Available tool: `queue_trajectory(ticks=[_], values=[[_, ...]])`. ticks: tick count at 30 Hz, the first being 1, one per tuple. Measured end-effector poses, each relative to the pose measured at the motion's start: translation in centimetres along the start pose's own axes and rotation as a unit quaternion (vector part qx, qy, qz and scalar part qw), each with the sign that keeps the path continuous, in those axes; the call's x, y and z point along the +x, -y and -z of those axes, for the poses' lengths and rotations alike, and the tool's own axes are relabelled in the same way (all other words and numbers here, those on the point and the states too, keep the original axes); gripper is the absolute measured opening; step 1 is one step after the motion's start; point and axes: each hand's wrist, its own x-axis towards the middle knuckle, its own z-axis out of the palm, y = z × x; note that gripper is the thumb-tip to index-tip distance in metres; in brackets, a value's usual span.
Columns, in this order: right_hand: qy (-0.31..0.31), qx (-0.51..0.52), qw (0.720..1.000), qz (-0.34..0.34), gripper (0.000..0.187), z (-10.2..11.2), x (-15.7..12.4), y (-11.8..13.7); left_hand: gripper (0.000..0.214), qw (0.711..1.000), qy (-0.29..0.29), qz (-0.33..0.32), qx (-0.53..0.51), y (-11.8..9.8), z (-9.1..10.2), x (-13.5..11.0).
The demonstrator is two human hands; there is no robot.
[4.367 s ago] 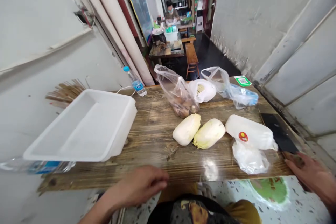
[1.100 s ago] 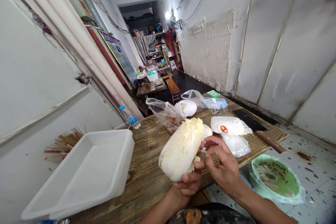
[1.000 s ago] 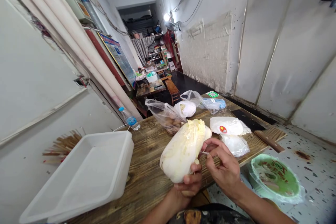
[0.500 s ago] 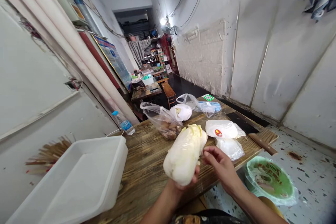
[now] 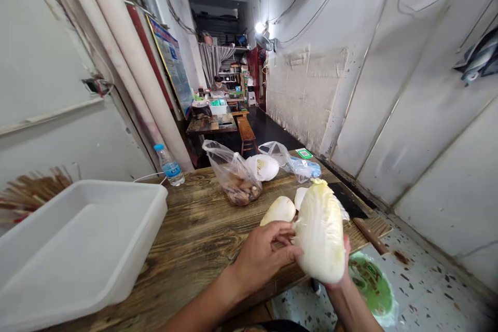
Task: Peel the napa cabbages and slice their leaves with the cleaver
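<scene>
A pale napa cabbage (image 5: pixel 321 233) with a yellow leafy top is held tilted up above the table's front edge. Under its right side and base, my right hand (image 5: pixel 344 264) grips it, mostly hidden behind it. At the cabbage's left edge, my left hand (image 5: pixel 268 249) is closed, with thumb and curled fingertips against it. Whether they pinch a leaf or a thin wrap, I cannot tell. Just beyond my left hand lies a pale oval vegetable (image 5: pixel 279 209). A white package (image 5: pixel 300 197) is largely hidden behind the cabbage.
On the wooden table (image 5: pixel 194 238) are a white tub (image 5: pixel 155 218), a water bottle (image 5: pixel 169 168), a bag of brown lumps (image 5: pixel 241 184), a netted white item (image 5: pixel 264 167) and a blue-and-clear bag (image 5: pixel 303 166). A dark blade with a wooden handle (image 5: pixel 371 236) lies right. A lined green bin (image 5: pixel 371 285) stands below.
The cabbage has passed from my left hand to my right and moved right. My left hand now works at its left edge. The pale oval vegetable shows plainly. The view has shifted.
</scene>
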Motion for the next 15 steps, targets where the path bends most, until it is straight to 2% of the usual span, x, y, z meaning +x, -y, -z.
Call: queue_trajectory(ticks=[2,4,6,7,11,13,15], values=[[0.028,0.054,0.998,-0.034,0.093,0.1,-0.1,1.0,0.036,1.000,-0.018,-0.022,0.006,-0.2,0.0,0.2],[0.069,0.090,0.991,-0.069,0.098,-0.1,-0.4,1.7,0.042,0.997,-0.036,-0.057,0.037,-0.5,0.1,0.5],[0.100,0.102,0.986,-0.087,0.100,-0.2,-0.8,1.7,0.054,0.989,-0.035,-0.123,0.074,-0.6,0.0,0.8],[0.112,0.107,0.983,-0.096,0.101,-0.2,-0.9,1.5,0.053,0.982,-0.038,-0.165,0.089,-0.7,-0.1,1.0],[0.172,0.130,0.966,-0.141,0.102,0.0,-1.3,0.2,0.018,0.937,-0.092,-0.316,0.122,-1.2,-0.8,1.1],[0.184,0.149,0.959,-0.158,0.100,-0.1,-1.4,0.2,0.018,0.926,-0.111,-0.338,0.125,-1.7,-1.0,0.9],[0.178,0.165,0.955,-0.171,0.099,-0.3,-1.4,0.6,0.019,0.940,-0.123,-0.302,0.105,-2.3,-0.9,0.8]])
